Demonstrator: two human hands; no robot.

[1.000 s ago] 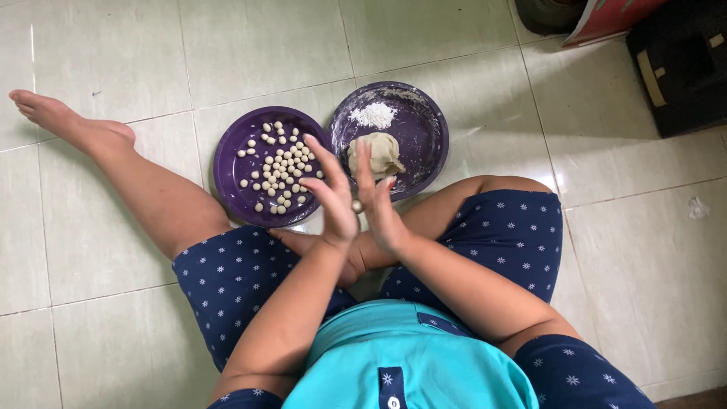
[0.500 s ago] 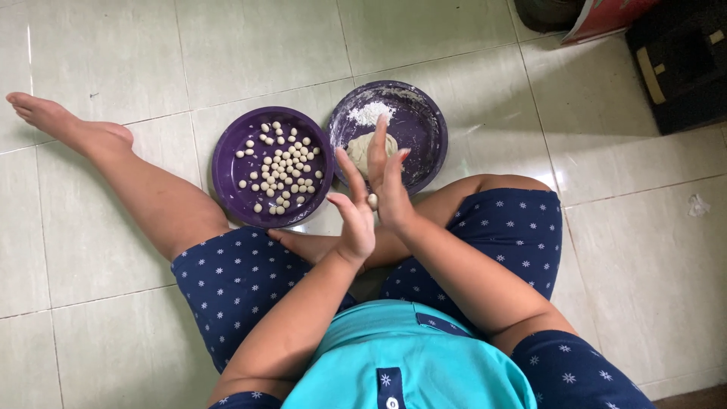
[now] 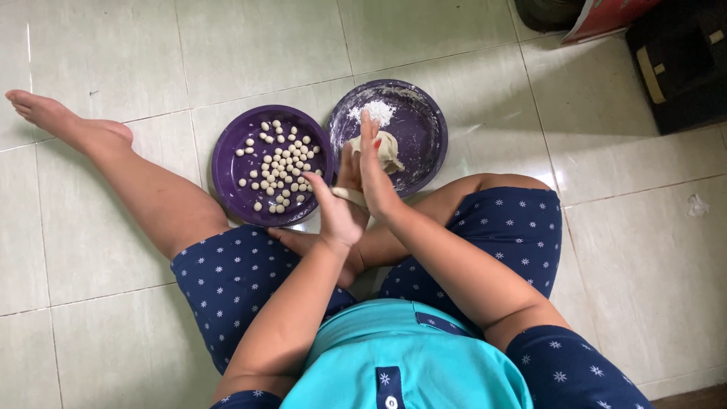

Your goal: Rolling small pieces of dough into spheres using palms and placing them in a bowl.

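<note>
In the head view, a person is sitting on the pale green tiled floor (image 3: 113, 45) in navy star-print shorts (image 3: 242, 276) and a teal shirt (image 3: 413, 360). One leg is stretching out to the far left and the other is folding in on the right.

The left hand (image 3: 337, 212) and the right hand (image 3: 372, 178) are meeting palm to palm just above the near edges of two plates. Both are lying flat with the fingers straight and spread, not curled. A small pale piece of dough (image 3: 350, 195) is showing as a sliver pressed between them, and neither hand is gripping anything else.

To the left, the round purple plastic plate (image 3: 227, 136) is carrying many small off-white dough balls (image 3: 284, 167), loosely scattered. Touching it on the right, a second round purple plate dusted with white (image 3: 435, 129) is holding a heap of white flour (image 3: 372, 113) at its far side. A larger beige dough lump (image 3: 390, 148) is lying on that plate too, partly hidden behind the right fingers.

At the far right, a black boxy object (image 3: 681, 68) and a red flat item (image 3: 613, 15) are lying well apart from the hands.

Judging by the posture, the person is rolling the piece into a ball between the palms. Whether it is round yet cannot be told. Setting it down would call for parting the palms gently over the left plate, so that it is neither flattened nor dropped.
</note>
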